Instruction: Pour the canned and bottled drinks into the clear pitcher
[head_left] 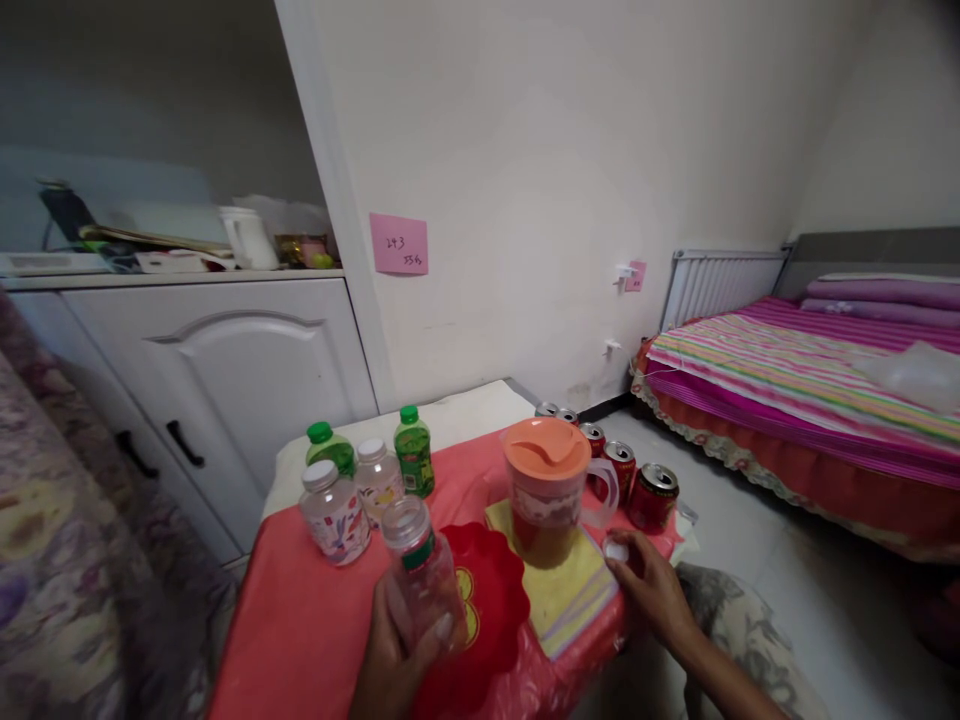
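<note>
My left hand (409, 650) is wrapped round a clear plastic bottle (424, 575) with a green band at its neck. This bottle has no cap on and leans slightly over a red scalloped plate (495, 590). Between the fingertips of my right hand (649, 580) is a small white bottle cap (616, 552). Left of the plate stand two clear bottles with white caps, one of them a printed bottle (337, 520). A clear pitcher (547, 510) with an orange lid stands on a folded yellow cloth (570, 595), near my right hand.
Green-capped bottles (415, 455) stand behind the white-capped ones. Several drink cans (652, 500) line the table's right edge. A red cloth (300, 620) covers the table. A white cabinet (255, 400) is at left, a bed (810, 380) at right.
</note>
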